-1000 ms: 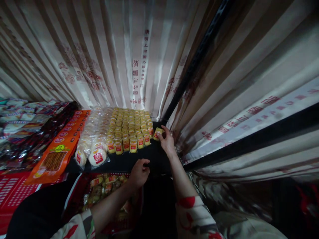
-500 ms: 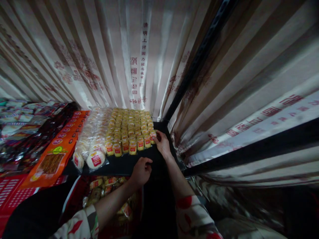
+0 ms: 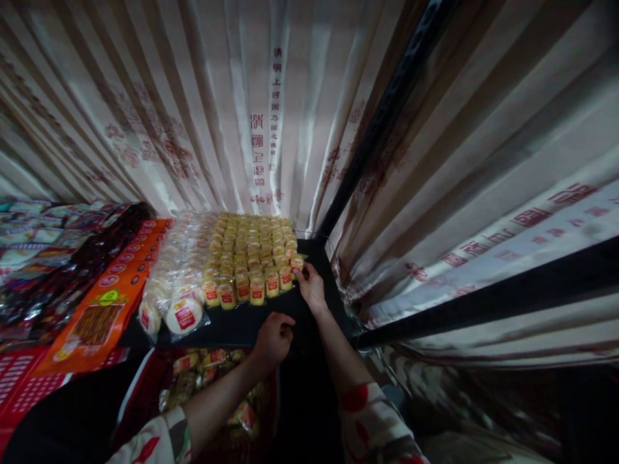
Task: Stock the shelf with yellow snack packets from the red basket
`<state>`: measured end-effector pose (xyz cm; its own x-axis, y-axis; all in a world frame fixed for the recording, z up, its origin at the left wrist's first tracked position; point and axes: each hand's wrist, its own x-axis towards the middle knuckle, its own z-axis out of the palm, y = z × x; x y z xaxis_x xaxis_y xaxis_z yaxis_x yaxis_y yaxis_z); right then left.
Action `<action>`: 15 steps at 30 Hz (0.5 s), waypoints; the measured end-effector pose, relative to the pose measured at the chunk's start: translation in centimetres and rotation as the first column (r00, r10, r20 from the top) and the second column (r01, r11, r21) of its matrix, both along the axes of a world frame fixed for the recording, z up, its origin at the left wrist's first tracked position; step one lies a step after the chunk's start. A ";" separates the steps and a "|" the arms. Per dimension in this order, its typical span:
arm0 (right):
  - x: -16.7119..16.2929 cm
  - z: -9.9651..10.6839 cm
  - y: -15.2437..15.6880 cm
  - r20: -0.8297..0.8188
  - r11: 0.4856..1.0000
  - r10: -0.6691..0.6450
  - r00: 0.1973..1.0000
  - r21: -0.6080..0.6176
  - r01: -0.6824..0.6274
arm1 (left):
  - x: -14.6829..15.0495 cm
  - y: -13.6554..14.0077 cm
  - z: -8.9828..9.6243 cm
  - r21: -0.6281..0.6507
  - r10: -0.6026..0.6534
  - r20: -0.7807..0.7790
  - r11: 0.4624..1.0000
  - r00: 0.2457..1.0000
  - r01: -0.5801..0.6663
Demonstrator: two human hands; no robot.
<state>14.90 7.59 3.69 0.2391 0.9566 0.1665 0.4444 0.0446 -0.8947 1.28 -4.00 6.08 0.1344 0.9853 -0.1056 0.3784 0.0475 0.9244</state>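
Note:
Small yellow cakes (image 3: 256, 289) in clear wrappers with red labels stand in close rows on a black shelf (image 3: 213, 335). At the right end of the front rows, my right hand (image 3: 312, 288) pinches one wrapped cake (image 3: 296, 262) between thumb and fingers. That cake touches or nearly touches its neighbours; I cannot tell which. My left hand (image 3: 274, 338) hovers before the shelf's front edge with its fingers curled in. Whatever it may hold is hidden. Under my left forearm, a red basket (image 3: 276, 403) contains more wrapped yellow cakes (image 3: 186, 362).
Left of the cakes lie round white wrapped pastries (image 3: 184, 314), then orange snack packets (image 3: 99, 309) and dark shiny packets (image 3: 72, 270). A red crate (image 3: 24, 380) sits at lower left. Pleated curtains (image 3: 213, 96) hang behind, and a black post (image 3: 377, 122) rises at the right corner.
My right hand has dropped slightly towards me, its fingers still at the end cake. My left hand has barely moved. The view has shifted a little.

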 end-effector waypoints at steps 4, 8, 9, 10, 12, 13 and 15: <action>-0.2 0.1 -0.2 -0.042 1.000 0.001 0.999 0.018 0.000 | -0.2 0.1 -0.1 0.005 0.012 0.043 1.000 0.999 -0.012; -0.3 0.1 0.0 -0.028 0.999 -0.008 1.000 0.035 0.009 | -0.4 0.1 -0.3 -0.004 0.010 0.042 1.000 0.999 -0.009; -0.3 0.0 0.0 -0.019 0.999 -0.003 1.000 0.039 0.004 | -0.4 0.1 -0.4 -0.004 0.007 0.036 1.000 0.999 -0.006; -0.3 -0.1 0.2 -0.010 0.999 0.005 1.000 0.045 -0.004 | -0.4 0.1 -0.5 0.000 0.001 0.026 1.000 1.000 -0.001; -0.2 -0.3 0.3 0.018 0.998 0.017 1.000 0.062 -0.018 | -0.3 0.2 -0.5 0.027 -0.012 -0.003 1.000 1.000 0.012; -0.2 -0.4 0.4 0.047 0.997 0.019 0.999 0.075 -0.023 | -0.3 0.3 -0.5 0.055 -0.020 -0.025 0.998 0.999 0.021; -0.2 -0.6 0.3 0.141 0.994 0.013 0.990 0.104 -0.028 | -0.2 0.5 -0.1 0.153 -0.042 -0.093 0.987 0.995 0.056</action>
<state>14.75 7.93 3.06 0.1868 0.9363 0.2975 0.5631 0.1461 -0.8134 1.08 -3.46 5.96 0.1803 0.9830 0.0346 0.4579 -0.1151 0.8815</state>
